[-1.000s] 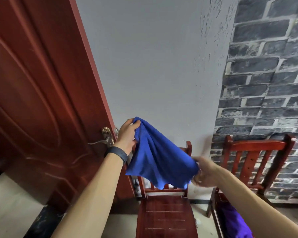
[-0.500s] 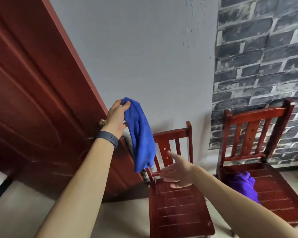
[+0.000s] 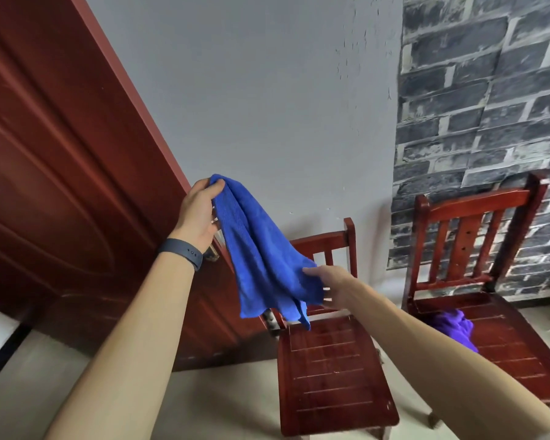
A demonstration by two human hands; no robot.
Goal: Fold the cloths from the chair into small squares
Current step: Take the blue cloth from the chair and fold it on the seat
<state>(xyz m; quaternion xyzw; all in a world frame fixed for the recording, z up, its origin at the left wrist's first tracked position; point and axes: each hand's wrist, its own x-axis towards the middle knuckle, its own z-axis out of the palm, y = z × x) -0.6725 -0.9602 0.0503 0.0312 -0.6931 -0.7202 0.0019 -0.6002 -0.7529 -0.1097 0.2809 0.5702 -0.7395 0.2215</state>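
Before two chairs (image 3: 331, 369), left hand (image 3: 200, 214) grips blue cloth (image 3: 261, 255) top; right hand (image 3: 334, 285) pinches its lower edge.

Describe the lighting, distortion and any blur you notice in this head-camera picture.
Head view: soft, even light, no glare; wide-angle distortion tilts the door and brick wall; the blue cloth is sharp, the right hand slightly blurred.

Cloth in hand (image 3: 261, 249): bright blue, plain. Second cloth (image 3: 454, 328) on right chair (image 3: 505, 344): purple. Both chairs, the near one (image 3: 331, 369) too: glossy red-brown wood. Door (image 3: 61, 185): same red-brown. Wall (image 3: 267, 106): pale grey. Brick panel (image 3: 489, 122): dark grey, light mortar lines. Wristband (image 3: 185, 254): dark blue-grey.
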